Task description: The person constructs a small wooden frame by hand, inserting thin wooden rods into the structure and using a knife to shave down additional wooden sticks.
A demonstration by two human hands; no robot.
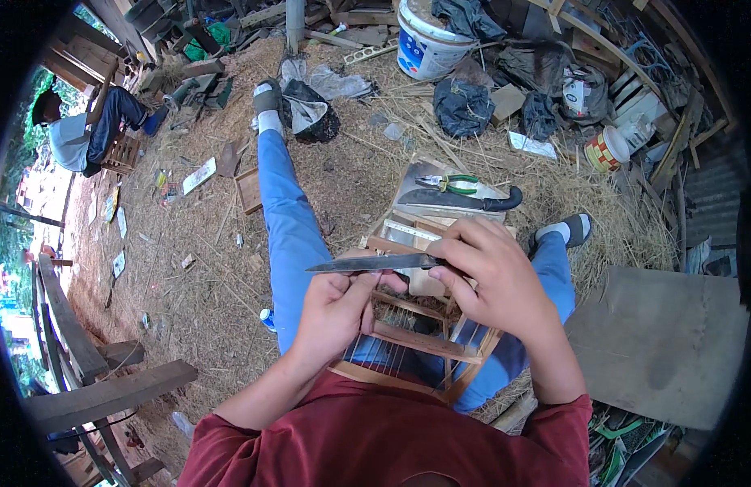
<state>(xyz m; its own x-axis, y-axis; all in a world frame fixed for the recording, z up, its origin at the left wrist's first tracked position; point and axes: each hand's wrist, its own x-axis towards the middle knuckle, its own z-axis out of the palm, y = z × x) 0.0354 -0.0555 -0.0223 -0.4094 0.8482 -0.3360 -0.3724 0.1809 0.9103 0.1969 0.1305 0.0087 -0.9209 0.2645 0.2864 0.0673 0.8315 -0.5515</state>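
Observation:
My right hand point(501, 272) is closed round the dark handle of a knife point(367, 264), whose long narrow blade points left. Just below that blade, my left hand point(339, 308) is closed with thumb and fingers pinched together. What it pinches, if anything, is too small or hidden to make out. Under both hands a wooden frame with thin rods or wires point(424, 339) rests at my lap, between my legs. Beyond it, on a board point(416, 170), lie pliers with green handles point(461, 185) and a broad dark blade with a black handle point(465, 200).
Straw and shavings cover the ground. Ahead stand a white bucket point(428, 45), black bags point(463, 105) and a smaller tub point(607, 148). A flat grey sheet point(651, 341) lies at the right. Wooden rails point(107, 394) are at the left; another person point(75, 138) sits far left.

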